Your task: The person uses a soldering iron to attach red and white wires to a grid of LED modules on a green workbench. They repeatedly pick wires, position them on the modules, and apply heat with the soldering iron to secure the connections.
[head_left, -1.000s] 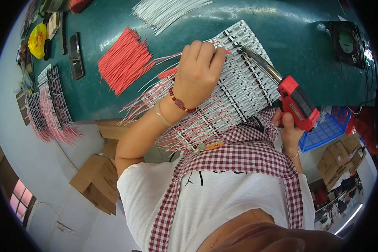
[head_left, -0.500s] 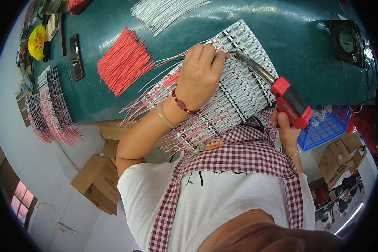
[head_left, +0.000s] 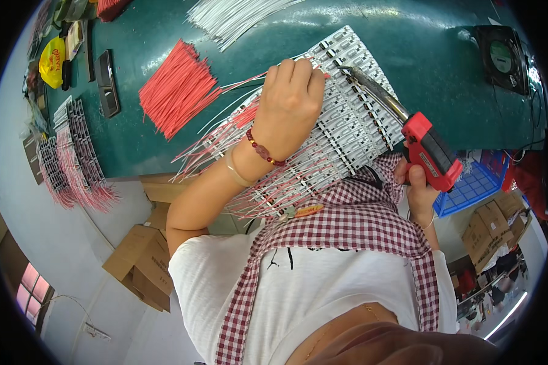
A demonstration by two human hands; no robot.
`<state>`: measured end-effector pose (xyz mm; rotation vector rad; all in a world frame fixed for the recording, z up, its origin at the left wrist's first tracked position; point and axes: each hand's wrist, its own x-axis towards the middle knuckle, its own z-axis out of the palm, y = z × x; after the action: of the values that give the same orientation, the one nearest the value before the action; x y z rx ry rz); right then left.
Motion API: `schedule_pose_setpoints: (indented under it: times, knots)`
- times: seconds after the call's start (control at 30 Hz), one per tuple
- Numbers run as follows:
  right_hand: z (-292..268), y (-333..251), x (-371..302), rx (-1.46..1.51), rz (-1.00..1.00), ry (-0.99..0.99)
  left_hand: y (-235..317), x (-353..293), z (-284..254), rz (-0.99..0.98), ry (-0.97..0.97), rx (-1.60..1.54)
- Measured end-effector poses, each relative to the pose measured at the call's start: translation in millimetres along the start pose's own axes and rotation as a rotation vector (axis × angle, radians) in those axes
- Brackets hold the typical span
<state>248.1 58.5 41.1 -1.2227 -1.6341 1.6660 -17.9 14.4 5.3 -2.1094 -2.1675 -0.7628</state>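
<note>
Brown cardboard boxes (head_left: pixel 141 263) sit on the floor at your lower left, more boxes (head_left: pixel 490 228) at your right, beneath a blue basket (head_left: pixel 475 185).
</note>
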Motion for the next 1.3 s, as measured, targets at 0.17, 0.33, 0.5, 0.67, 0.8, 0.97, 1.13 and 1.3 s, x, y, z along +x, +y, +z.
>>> schedule_pose_setpoints:
  times: [0.17, 0.33, 0.5, 0.67, 0.8, 0.97, 1.13, 1.3]
  knots:
    - [-4, 4, -5, 0.026, 0.022, 0.009, 3, -2, -7, 0.025, 0.067, -0.025]
    - [-7, 9, -7, 0.046, 0.045, -0.013, 9, -10, 0, 0.018, 0.045, -0.117]
    - [-10, 11, -8, 0.021, 0.051, -0.044, 11, -8, 0, -0.007, 0.032, -0.112]
    - [-14, 23, -13, -0.107, 0.031, -0.038, 10, -8, 1, -0.018, 0.029, -0.119]
    - [-17, 23, -14, -0.195, -0.002, -0.050, 12, -7, 1, -0.025, 0.017, -0.111]
    - [-21, 11, -14, 0.028, 0.044, -0.096, 13, -5, 1, -0.039, 0.015, -0.099]
    - [-15, 12, -15, -0.044, 0.036, -0.014, 13, -5, 1, -0.023, 0.004, -0.042]
    - [-16, 15, -19, 0.026, 0.035, -0.016, 12, -9, -1, 0.013, 0.044, -0.029]
